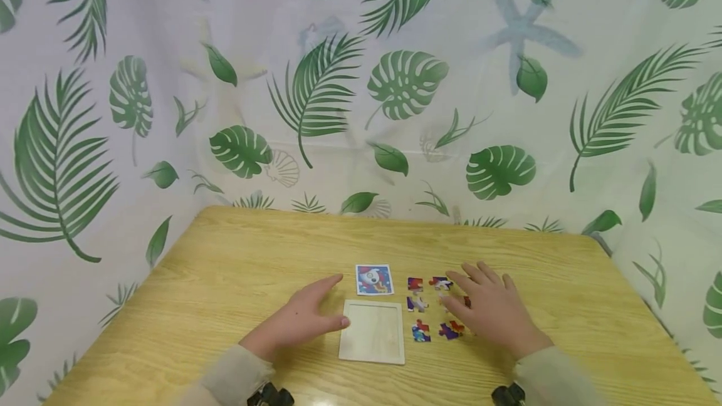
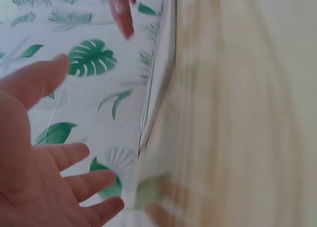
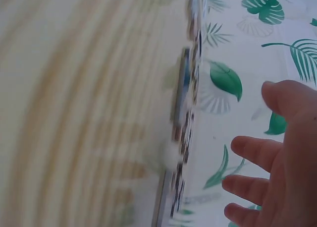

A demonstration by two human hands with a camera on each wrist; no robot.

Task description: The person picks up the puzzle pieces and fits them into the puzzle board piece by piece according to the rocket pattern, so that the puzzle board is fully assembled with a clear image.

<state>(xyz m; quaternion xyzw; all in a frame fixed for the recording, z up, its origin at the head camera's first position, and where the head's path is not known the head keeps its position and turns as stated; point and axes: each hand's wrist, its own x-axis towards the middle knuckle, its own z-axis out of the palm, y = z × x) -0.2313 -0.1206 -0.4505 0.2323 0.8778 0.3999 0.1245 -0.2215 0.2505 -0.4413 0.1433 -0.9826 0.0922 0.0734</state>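
Observation:
My left hand (image 1: pixel 299 318) is just left of a shallow square wooden tray (image 1: pixel 372 334), its thumb tip overlapping the tray's left rim in the head view. The left wrist view shows this hand (image 2: pixel 44 182) with its fingers extended and nothing in them. Over the right part of several colourful jigsaw pieces (image 1: pixel 420 331) spreads my right hand (image 1: pixel 496 312), partly hiding some of them. Its fingers are extended too, and the right wrist view shows the hand (image 3: pixel 282 172) holding nothing. Behind the tray lies a small picture card (image 1: pixel 374 279) with a white cartoon dog.
All of this lies on a wood-grain table (image 1: pixel 248 249). A white curtain (image 1: pixel 350 161) with green leaf prints hangs behind the table and along its sides. The jigsaw pieces lie in loose rows to the right of the tray and card.

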